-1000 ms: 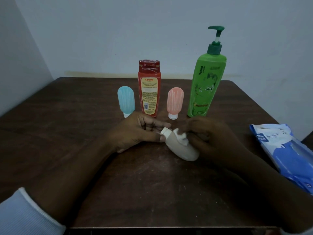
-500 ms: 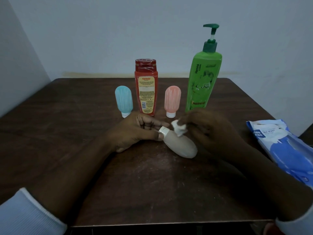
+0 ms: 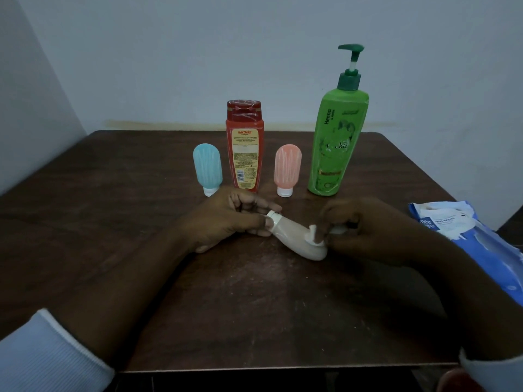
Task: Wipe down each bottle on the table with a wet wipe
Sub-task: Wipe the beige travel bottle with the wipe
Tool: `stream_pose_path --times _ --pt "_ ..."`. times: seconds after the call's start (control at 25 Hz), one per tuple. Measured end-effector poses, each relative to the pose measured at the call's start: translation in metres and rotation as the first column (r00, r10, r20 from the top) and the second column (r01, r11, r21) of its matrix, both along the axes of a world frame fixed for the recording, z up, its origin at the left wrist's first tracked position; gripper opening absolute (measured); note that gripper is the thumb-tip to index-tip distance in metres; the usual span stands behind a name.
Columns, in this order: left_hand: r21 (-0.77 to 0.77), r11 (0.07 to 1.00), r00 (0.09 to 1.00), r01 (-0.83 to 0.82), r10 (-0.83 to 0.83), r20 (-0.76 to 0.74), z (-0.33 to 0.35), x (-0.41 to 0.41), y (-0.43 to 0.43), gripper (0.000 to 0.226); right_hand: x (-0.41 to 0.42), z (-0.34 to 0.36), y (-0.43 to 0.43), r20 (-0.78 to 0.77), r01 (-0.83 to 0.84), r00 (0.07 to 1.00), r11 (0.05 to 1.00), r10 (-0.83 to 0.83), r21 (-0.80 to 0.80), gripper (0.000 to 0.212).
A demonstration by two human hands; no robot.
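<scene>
Left hand point(image 3: 226, 222) pinches the white cap point(image 3: 272, 215) of the beige bottle point(image 3: 294, 239), which lies on its side on the table point(image 3: 113, 193) just in front of the red bottle point(image 3: 245, 148). Right hand point(image 3: 365, 224) has its fingers curled round a bunched wet wipe point(image 3: 314, 236), pressing it on the beige bottle's rounded end.

wipes pack point(image 3: 475, 244): cut by right edge | red bottle point(image 3: 244, 148): base behind left hand point(image 3: 223, 224)
</scene>
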State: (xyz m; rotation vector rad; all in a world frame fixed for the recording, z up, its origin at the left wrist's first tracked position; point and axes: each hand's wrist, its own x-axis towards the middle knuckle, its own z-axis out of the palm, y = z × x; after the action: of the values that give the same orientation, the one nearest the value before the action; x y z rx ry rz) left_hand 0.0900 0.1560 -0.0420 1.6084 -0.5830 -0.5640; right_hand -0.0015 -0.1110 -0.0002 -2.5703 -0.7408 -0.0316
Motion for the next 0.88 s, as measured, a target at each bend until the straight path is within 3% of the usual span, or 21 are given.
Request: stream_pose_path --times 0.12,0.24,0.32,0.4,0.52,0.68,0.88 --pt "-0.014 1.0 1.0 0.005 -0.005 -0.016 -0.001 0.002 0.0 0.033 -0.005 0.006 -0.009 -0.089 -0.019 0.996 0.999 0.016 -0.029 0.018" --pt "-0.025 1.0 1.0 0.017 -0.017 -0.009 -0.002 0.003 0.0 0.034 -0.001 -0.002 0.002 0.182 0.034 0.982 0.993 -0.054 0.111 0.021" --pt "-0.035 0.999 1.0 0.026 -0.026 -0.001 -0.003 0.003 -0.001 0.035 0.003 -0.011 0.015 0.277 0.01 0.96 0.997 -0.032 0.08 0.027" --pt "-0.041 0.999 1.0 0.022 -0.023 -0.011 -0.004 0.003 -0.001 0.034 0.003 -0.015 0.019 0.195 -0.013 0.981 0.999 0.006 0.033 0.032" --pt "-0.051 0.998 1.0 0.025 -0.026 -0.009 -0.004 0.002 -0.001 0.033 -0.005 -0.005 0.01 0.056 -0.047 0.997 0.997 0.044 0.06 0.021" --pt "-0.046 0.998 0.998 0.051 -0.05 0.03 -0.003 0.0 -0.001 0.033 -0.005 -0.014 0.023 0.3 0.002 0.952 0.98 -0.063 0.2 0.022" --pt "-0.023 0.998 0.995 0.054 -0.052 0.088 0.0 -0.001 0.0 0.03 -0.002 -0.02 0.044 0.304 -0.071 0.95 0.997 0.075 -0.025 0.029"
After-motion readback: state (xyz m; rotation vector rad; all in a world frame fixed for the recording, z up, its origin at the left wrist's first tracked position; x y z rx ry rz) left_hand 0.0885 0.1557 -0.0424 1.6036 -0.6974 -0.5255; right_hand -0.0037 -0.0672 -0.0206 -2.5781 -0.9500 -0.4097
